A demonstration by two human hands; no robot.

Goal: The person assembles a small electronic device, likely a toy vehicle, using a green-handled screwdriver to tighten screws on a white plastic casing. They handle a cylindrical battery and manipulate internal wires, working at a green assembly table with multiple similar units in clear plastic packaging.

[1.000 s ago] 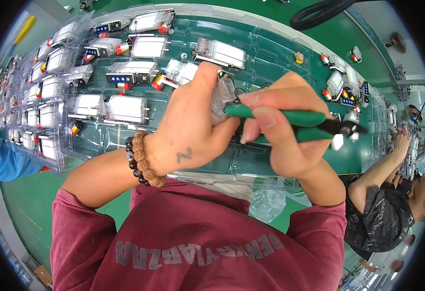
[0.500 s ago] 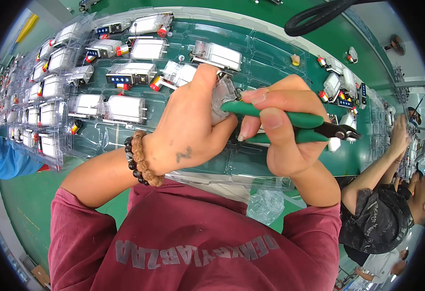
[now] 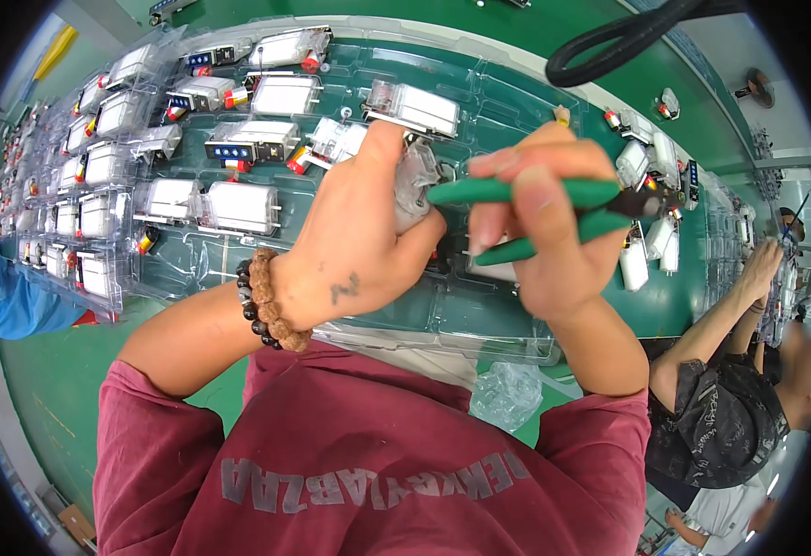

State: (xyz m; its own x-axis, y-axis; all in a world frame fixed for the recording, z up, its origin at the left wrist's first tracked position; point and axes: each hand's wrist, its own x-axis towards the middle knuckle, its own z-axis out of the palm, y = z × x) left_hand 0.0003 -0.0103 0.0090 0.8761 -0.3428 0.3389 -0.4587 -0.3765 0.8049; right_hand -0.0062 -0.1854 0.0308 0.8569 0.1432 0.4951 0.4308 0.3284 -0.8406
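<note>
My left hand [image 3: 354, 236], with a bead bracelet on its wrist, grips a small clear plastic unit [image 3: 413, 185]. Fingers and thumb wrap round it, so its lower part is hidden. In my right hand [image 3: 558, 250] are green-handled side cutters [image 3: 468, 192], held with the dark jaws pointing right, away from the unit. The two handles are spread apart. One handle's end comes close to the clear unit; whether they touch, I cannot tell. Just beyond my left hand lies a white and clear assembly [image 3: 424, 108] in the tray.
A clear compartment tray [image 3: 507, 93] holds several white assemblies with red and yellow parts. Stacked trays [image 3: 109, 232] stand at the left, and more assemblies [image 3: 665, 157] lie at the right. A black cable loop [image 3: 609, 35] hangs above. A co-worker's arm [image 3: 711, 315] is at the right.
My right hand has shifted slightly up, blurred by motion, and the cutters' handles have tilted and spread. The clear unit has turned a little in my left hand.
</note>
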